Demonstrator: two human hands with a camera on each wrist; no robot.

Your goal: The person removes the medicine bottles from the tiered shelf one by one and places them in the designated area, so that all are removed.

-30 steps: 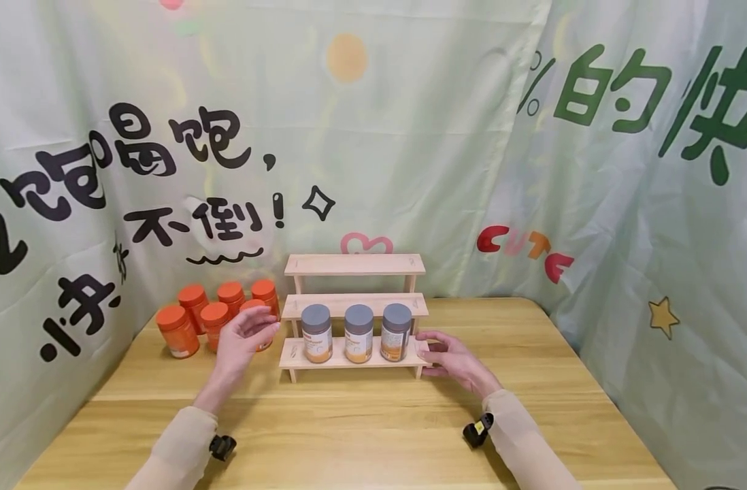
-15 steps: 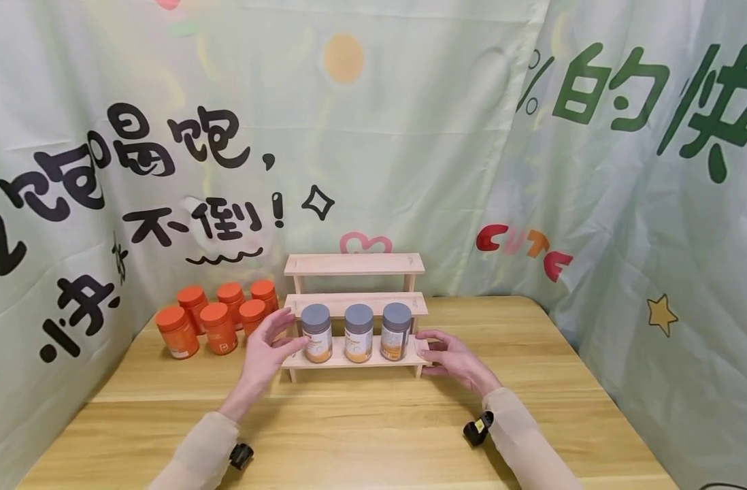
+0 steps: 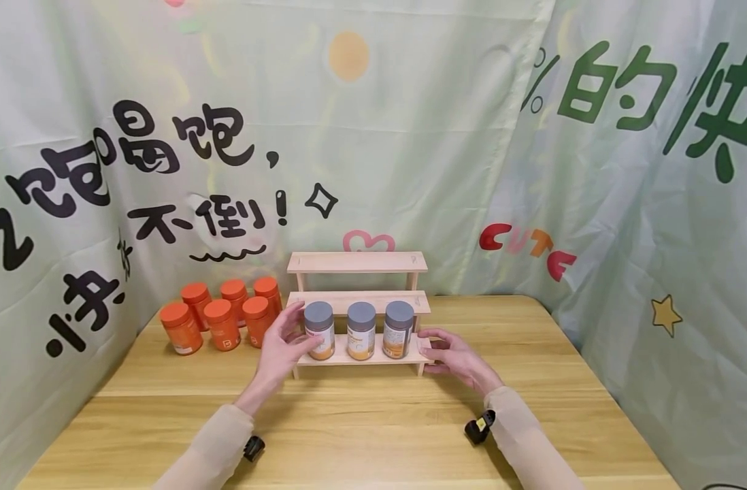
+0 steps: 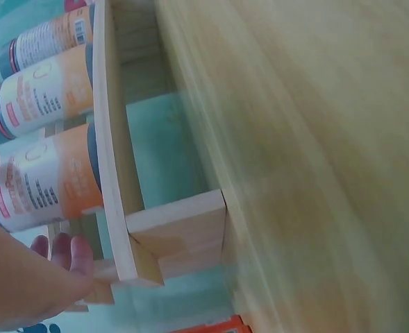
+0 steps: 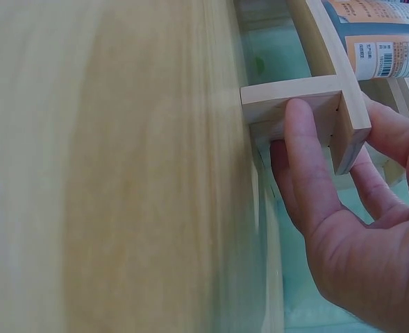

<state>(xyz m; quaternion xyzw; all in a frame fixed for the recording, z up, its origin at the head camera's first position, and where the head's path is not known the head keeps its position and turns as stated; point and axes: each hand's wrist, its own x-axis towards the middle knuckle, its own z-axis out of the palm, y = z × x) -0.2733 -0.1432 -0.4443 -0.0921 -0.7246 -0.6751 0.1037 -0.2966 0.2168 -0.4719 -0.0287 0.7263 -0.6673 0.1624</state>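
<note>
Our left hand [image 3: 280, 348] is curling around the leftmost gray-lidded jar [image 3: 322, 327] low on the rack [image 3: 358, 262]; whether it's gripping, we can't tell. Our right hand [image 3: 460, 358] is grasping the rack's end: by tugging, we could be toppling that jar.

On the bench [image 3: 361, 422], six jars [image 3: 222, 331] stand left of the rack [image 3: 356, 262], whose near tier [image 3: 341, 349] carries three canisters [image 3: 361, 333].

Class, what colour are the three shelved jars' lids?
The lids are grey-blue, clearest in the head view.
</note>
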